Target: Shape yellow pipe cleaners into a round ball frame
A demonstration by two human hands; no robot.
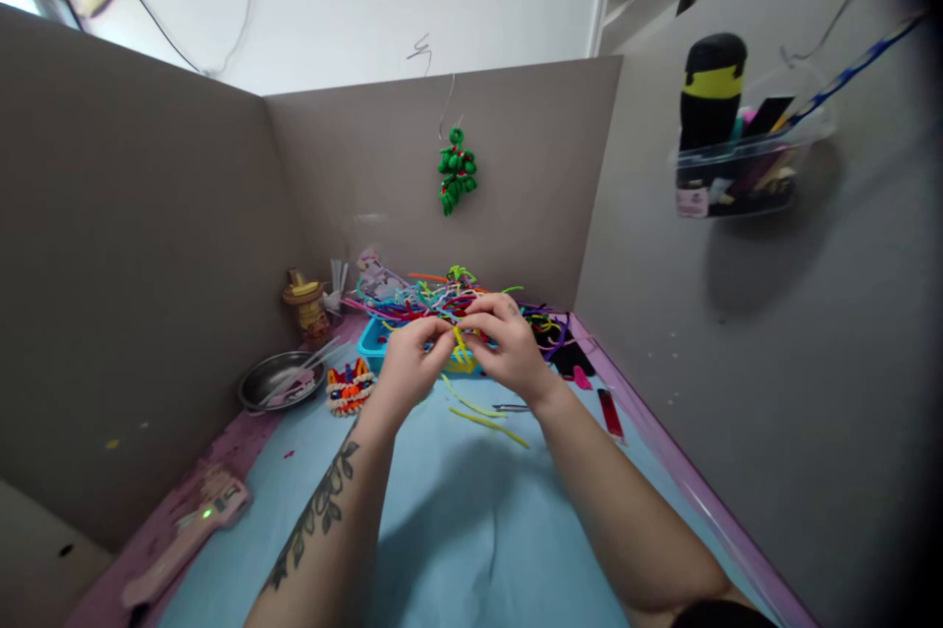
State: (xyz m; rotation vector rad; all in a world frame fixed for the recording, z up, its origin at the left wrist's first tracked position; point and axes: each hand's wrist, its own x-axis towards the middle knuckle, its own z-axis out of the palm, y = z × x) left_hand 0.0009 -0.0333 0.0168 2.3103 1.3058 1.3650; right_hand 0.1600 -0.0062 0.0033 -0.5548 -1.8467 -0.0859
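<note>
Both hands meet in the middle of the head view, above the table. My left hand (415, 360) pinches one side of a bent yellow pipe cleaner (461, 345) between thumb and fingers. From the other side, my right hand (510, 350) grips the same piece, its fingers curled and partly hiding it. Below the hands, loose yellow-green pipe cleaners (490, 423) lie on the blue table cover (457, 510). A slim metal tool (511, 408) rests beside them. Behind the hands, a tangled heap of coloured pipe cleaners (434, 294) spills over a blue basket (370, 345).
A metal bowl (257, 384), an orange-and-white fuzzy craft piece (351, 390) and a pink handheld device (188, 542) are at left. A red item (611, 414) lies right. Grey partitions (516, 186) enclose the table; a clear bin (744, 156) hangs right, a green ornament (458, 171) behind.
</note>
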